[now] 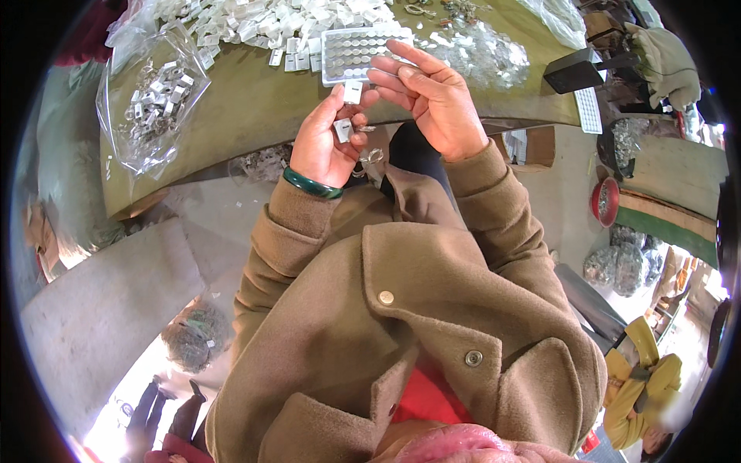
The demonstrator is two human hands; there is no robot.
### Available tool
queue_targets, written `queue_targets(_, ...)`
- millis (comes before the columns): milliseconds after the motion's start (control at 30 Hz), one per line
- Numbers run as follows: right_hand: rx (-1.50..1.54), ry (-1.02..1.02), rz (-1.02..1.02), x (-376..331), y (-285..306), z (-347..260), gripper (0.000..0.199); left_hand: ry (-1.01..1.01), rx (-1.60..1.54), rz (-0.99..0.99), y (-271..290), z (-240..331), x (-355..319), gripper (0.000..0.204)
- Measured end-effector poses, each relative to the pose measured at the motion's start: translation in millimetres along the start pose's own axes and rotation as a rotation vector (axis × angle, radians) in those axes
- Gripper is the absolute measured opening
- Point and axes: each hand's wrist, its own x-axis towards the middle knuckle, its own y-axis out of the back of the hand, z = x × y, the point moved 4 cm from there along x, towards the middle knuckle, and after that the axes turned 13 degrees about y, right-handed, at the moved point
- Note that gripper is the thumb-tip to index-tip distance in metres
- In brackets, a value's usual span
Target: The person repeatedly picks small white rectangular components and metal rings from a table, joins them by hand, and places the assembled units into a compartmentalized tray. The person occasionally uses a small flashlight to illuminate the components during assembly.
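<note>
My left hand, with a green bangle at its wrist, is closed on small white plastic cases near the table's front edge. One case sticks up at the thumb and fingertip, and a second case lies lower against the fingers. Something thin and shiny dangles beneath that hand; its kind is unclear. My right hand is raised, palm turned inward, fingers stretched out, nothing visible in them. Just beyond both hands lies a white tray with rows of round pale discs.
White cases are heaped across the table's far side. Right of the tray spreads a pile of clear pieces. A transparent bag with white cases lies left. A black box-shaped object stands right, and a red bowl sits lower right.
</note>
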Motion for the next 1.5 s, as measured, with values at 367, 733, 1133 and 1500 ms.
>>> queue_targets(367,-0.445,0.274,-0.152,-7,-15,15,0.026,-0.13,0.071,0.046,-5,0,-12,0.025)
queue_targets(733,-1.113,0.821,-0.271,-11,-23,-2,0.007,-0.131,0.024,0.0,-2,-2,-13,0.022)
queue_targets(1133,-1.036,0.556,-0.347,-18,-28,2,0.025,-0.036,-0.026,0.008,0,-5,-13,0.025)
queue_targets(1500,-0.92,0.598,-0.292,-20,-28,4,0.007,0.014,0.064,-0.158,3,-10,-7,0.028)
